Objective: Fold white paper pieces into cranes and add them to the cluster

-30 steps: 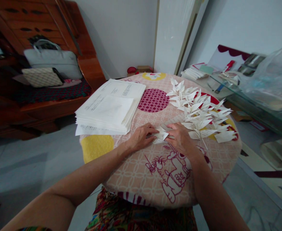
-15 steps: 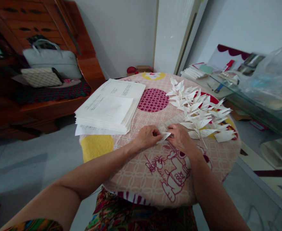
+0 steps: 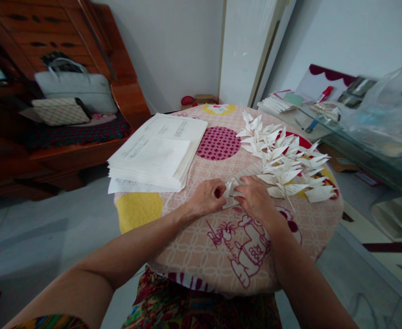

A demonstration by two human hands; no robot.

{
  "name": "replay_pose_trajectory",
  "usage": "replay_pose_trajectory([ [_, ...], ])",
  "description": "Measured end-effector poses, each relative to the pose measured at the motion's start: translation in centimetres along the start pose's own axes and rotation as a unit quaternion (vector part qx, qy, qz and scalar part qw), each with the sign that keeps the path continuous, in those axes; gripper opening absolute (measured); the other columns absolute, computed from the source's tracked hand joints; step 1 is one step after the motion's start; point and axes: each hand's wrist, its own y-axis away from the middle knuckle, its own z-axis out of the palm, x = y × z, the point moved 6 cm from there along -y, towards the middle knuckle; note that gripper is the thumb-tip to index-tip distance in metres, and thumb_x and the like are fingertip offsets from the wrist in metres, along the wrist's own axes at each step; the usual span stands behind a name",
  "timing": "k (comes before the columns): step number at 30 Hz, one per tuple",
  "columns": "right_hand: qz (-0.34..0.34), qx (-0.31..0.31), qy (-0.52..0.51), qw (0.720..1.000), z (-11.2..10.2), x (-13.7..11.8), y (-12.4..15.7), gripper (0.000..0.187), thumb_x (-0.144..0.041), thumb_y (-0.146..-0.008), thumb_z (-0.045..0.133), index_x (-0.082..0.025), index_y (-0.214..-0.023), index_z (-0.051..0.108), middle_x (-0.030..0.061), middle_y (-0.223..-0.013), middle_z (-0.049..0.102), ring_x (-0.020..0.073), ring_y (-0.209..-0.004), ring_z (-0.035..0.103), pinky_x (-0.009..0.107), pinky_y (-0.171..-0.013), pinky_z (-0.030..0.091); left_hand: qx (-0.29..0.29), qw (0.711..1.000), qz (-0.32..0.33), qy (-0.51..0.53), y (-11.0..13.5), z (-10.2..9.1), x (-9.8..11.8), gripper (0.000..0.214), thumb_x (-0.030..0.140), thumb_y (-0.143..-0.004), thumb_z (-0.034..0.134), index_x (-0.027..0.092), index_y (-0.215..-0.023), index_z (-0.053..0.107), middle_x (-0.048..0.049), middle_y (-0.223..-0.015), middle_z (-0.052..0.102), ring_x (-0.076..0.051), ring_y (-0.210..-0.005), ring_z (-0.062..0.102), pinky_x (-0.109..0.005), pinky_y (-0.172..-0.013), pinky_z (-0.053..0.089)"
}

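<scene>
Between my hands, on the patterned tablecloth, lies a partly folded piece of white paper [image 3: 230, 188]. My left hand [image 3: 209, 195] pinches its left side, thumb and forefinger curled into a ring. From the right, my right hand [image 3: 255, 196] grips the paper's other side with bent fingers, which hide part of it. Just beyond my right hand spreads a cluster of folded white paper cranes [image 3: 283, 157] with pointed wings. To the left of my hands sits a thick stack of printed sheets [image 3: 142, 141], with a smaller blank sheet [image 3: 166, 155] on top.
The round table [image 3: 194, 246] has a pink cloth with a cartoon figure. At right, a glass shelf [image 3: 368, 141] carries a plastic bag [image 3: 382, 114] and papers. A wooden bench [image 3: 119, 100] at left holds a grey handbag [image 3: 77, 89] and a checked pouch [image 3: 62, 111].
My fingers have shifted on the paper, and a flap of it now stands up between them. My left hand has moved slightly left. The stack and the cranes stay put.
</scene>
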Motion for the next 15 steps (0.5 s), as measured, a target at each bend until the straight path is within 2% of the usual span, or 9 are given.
replay_pose_trajectory([
  [6,-0.022,0.015,0.016,1.0,0.0,-1.6,0.0,0.025,-0.013,-0.093,0.051,-0.016,-0.082,0.073,0.0126,-0.088,0.065,0.0278,-0.094,0.053,0.039,-0.082,0.039,0.012,0.999,0.023,-0.021,0.4,-0.4,0.0,0.007,0.019,-0.068,0.051,0.017,-0.063,0.048,0.0018,-0.067,0.051,-0.011,-0.062,0.045,-0.025,-0.059,0.032],
  [11,-0.049,-0.019,-0.035,0.998,1.4,-1.8,-0.1,0.025,-0.01,-0.091,0.052,-0.016,-0.08,0.073,0.0109,-0.089,0.068,0.0243,-0.093,0.057,0.034,-0.082,0.041,0.014,0.999,0.023,-0.036,0.5,-0.4,-0.1,0.008,0.02,-0.07,0.052,0.017,-0.063,0.049,0.0007,-0.067,0.053,-0.012,-0.063,0.046,-0.025,-0.059,0.033],
  [15,-0.042,-0.037,-0.067,0.996,2.2,-1.7,0.0,0.024,-0.013,-0.093,0.051,-0.015,-0.089,0.075,0.011,-0.093,0.07,0.0215,-0.089,0.06,0.031,-0.078,0.043,0.031,0.999,0.0,-0.036,0.2,-0.5,-0.2,0.021,0.03,-0.081,0.057,0.016,-0.065,0.058,-0.0003,-0.066,0.06,-0.013,-0.063,0.052,-0.025,-0.06,0.034],
])
